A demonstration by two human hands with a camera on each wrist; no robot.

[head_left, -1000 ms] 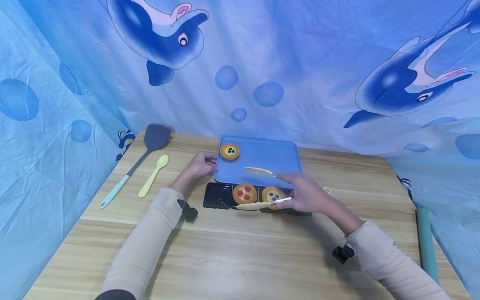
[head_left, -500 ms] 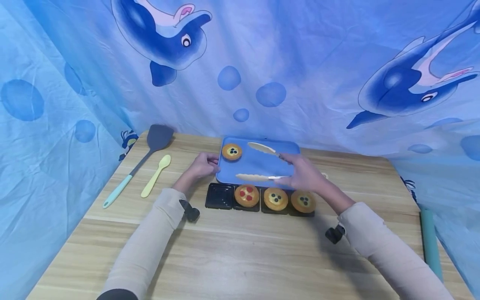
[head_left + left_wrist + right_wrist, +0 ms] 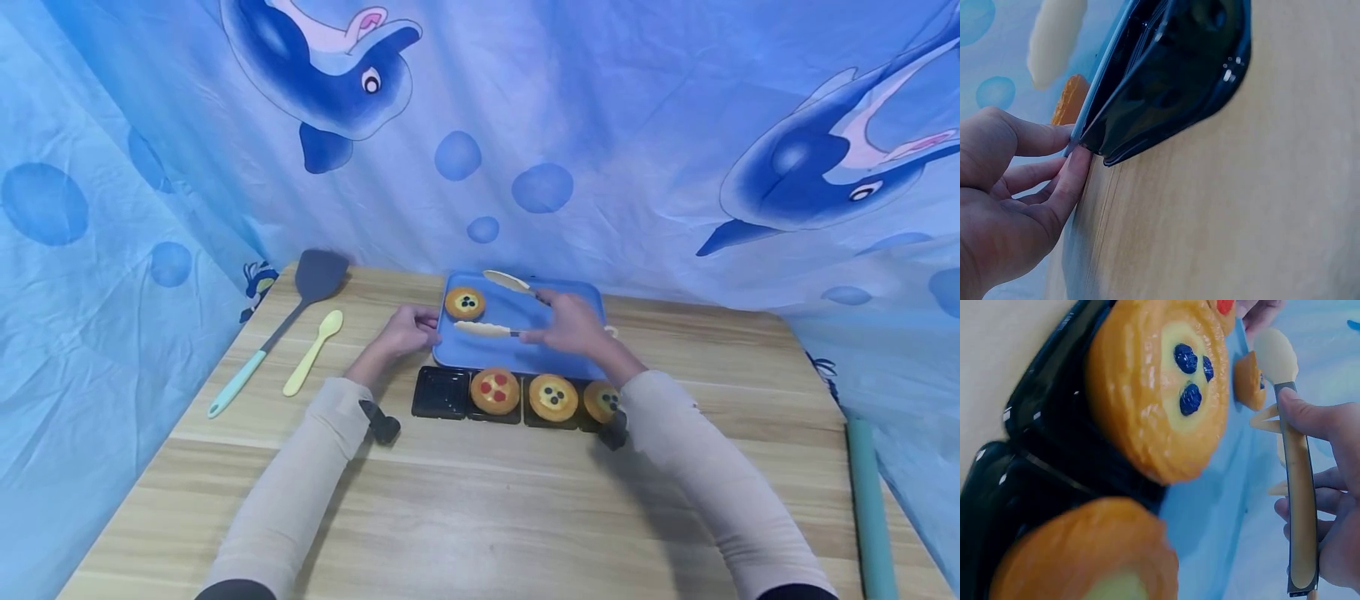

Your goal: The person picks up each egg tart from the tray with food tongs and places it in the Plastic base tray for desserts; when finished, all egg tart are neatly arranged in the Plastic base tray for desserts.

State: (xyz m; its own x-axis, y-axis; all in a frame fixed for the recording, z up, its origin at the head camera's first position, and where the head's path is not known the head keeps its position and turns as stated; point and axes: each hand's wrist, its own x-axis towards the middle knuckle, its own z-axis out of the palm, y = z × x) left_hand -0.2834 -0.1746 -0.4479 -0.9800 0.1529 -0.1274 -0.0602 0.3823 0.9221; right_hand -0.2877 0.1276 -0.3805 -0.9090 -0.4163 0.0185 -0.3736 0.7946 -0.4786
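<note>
My left hand (image 3: 405,331) pinches the left edge of the blue tray (image 3: 480,355), thumb above and fingers beneath in the left wrist view. A blueberry-topped tart (image 3: 465,303) sits at the tray's far left. In my right hand (image 3: 572,325) is a pair of tongs (image 3: 1300,506) with cream tips. Their arms are spread over the tray, just right of that tart, with nothing between them. Along the tray's front runs a black sectioned container (image 3: 440,392); its leftmost section holds nothing. The others hold a red-topped tart (image 3: 494,392) and two blueberry tarts (image 3: 553,398), the rightmost partly hidden by my wrist.
To the left on the wooden table (image 3: 480,508) lie a grey spatula (image 3: 320,275) with a mint handle and a yellow spoon (image 3: 313,354). A teal roll (image 3: 872,508) lies along the right edge. A blue dolphin-print curtain (image 3: 637,125) hangs behind.
My right hand has carried the spread tongs from above the black container back and left over the tray, toward the tart there. My left hand stays at the tray's edge.
</note>
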